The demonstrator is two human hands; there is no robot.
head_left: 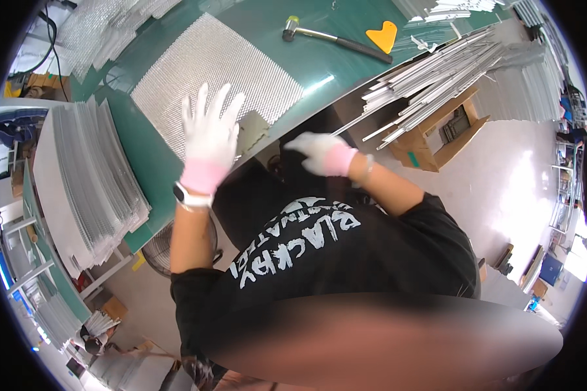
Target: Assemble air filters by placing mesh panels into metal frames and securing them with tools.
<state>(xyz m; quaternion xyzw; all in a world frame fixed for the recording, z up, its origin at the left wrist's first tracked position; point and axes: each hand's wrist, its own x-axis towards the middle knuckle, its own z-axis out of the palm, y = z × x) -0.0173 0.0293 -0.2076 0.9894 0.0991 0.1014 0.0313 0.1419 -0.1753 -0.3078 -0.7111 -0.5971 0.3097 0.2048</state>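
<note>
My left hand (210, 133), in a white glove with a pink cuff, rests with fingers spread over the near part of a silvery honeycomb-like mesh sheet (202, 65). A small grey-green plate with a ragged edge (253, 132) lies right beside its fingers, at the table's near edge. My right hand (316, 153), gloved the same way, is off the table edge, close to the end of a thin white strip (349, 125). Its fingers point left and are blurred. I cannot make out whether it grips anything.
On the green table (319, 62) lie a mallet (336, 40) and a yellow heart-shaped piece (381, 36). Long white strips (430, 81) jut over an open cardboard box (440, 133) at right. Stacked sheets (88, 182) stand at left, above a floor fan (179, 251).
</note>
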